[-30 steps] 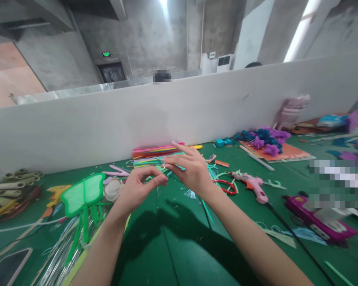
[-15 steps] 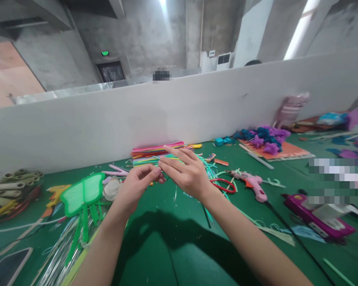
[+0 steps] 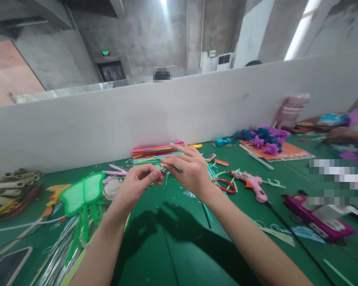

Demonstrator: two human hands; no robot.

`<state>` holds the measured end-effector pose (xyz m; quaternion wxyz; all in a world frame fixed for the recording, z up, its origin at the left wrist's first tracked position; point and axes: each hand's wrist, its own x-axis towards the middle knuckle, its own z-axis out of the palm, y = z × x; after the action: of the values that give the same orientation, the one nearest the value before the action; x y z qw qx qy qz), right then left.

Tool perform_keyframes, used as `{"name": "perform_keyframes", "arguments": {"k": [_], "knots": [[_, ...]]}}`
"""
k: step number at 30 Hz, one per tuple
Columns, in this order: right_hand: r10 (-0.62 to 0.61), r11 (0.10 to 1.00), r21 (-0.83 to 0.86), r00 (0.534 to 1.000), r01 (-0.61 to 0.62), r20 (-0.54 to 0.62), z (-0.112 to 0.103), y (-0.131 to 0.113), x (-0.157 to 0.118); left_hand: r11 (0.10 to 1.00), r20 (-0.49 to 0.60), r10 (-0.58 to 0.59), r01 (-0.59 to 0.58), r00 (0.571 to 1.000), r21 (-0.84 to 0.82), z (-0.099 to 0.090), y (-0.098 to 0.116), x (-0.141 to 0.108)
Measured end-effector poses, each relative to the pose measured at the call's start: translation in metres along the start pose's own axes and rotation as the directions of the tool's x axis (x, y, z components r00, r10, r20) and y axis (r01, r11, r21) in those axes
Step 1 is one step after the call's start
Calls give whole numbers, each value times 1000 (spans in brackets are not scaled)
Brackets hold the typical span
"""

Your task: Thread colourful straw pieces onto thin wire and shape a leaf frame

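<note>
Above the green table, my left hand [image 3: 139,183] is closed in a pinch, thumb against the index finger; what it holds, if anything, is too small to make out. Close to its fingertips is my right hand [image 3: 191,171], with fingers stretched out and apart. A tiny pale spot shows between the two hands, too blurred to name. Just beyond them lies a bundle of coloured pipe cleaners [image 3: 155,150], pink, yellow and teal. A green jellyfish-like shape with dangling strips [image 3: 83,192] lies beside my left forearm.
To the right lie a red ring [image 3: 225,191], a pink glue gun [image 3: 254,184] and a purple power strip [image 3: 316,222]. Purple and blue flowers [image 3: 265,139] rest on orange card. Another person's hand [image 3: 346,136] is at far right. A phone [image 3: 10,266] lies front left.
My right hand has shifted slightly right, and its fingers are tilted and spread more. My left hand has hardly moved. Another person's hand has come into view at far right.
</note>
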<state>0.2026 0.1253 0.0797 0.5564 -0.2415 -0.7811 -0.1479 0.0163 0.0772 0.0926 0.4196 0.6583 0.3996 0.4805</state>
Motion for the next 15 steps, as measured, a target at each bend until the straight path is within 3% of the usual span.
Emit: {"name": "perform_keyframes", "arguments": {"k": [10, 12, 15], "knots": [[58, 998, -1, 998, -58, 21, 1, 7, -1, 999, -19, -41, 41, 999, -9, -1, 1, 0], [113, 993, -32, 993, -113, -17, -1, 15, -1, 995, -35, -53, 49, 998, -90, -3, 2, -1], [219, 973, -58, 971, -225, -93, -10, 28, 1, 940, -115, -79, 35, 990, -339, -6, 3, 1]]}}
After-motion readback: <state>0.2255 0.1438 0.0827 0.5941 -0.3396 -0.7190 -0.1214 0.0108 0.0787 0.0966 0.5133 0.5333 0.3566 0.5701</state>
